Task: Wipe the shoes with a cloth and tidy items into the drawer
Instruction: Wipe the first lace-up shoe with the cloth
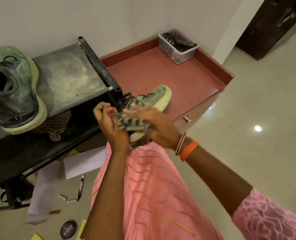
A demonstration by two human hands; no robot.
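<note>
The left hand (111, 125) has its fingers curled and grips the heel end of a green shoe (154, 99), thumb up near the laces. The right hand (154, 125) presses a striped cloth (133, 122) against the side of that shoe; its fingers are blurred, but they look bent over the cloth. The shoe is held in the air over the front edge of a red counter (187, 80), toe pointing away. A drawer (194, 118) with a metal knob sits closed under the counter's top. At the counter's back corner stands a clear box (178, 47) holding remotes.

To the left is a dusty rack (65, 73), and on it the second shoe (17, 90) stands upright, with a brown rag (57, 125) just beside its sole. On the floor (247, 118) below lie sheets of paper (81, 163), a marker (81, 186), two small batteries (67, 199) and a round tin (68, 228).
</note>
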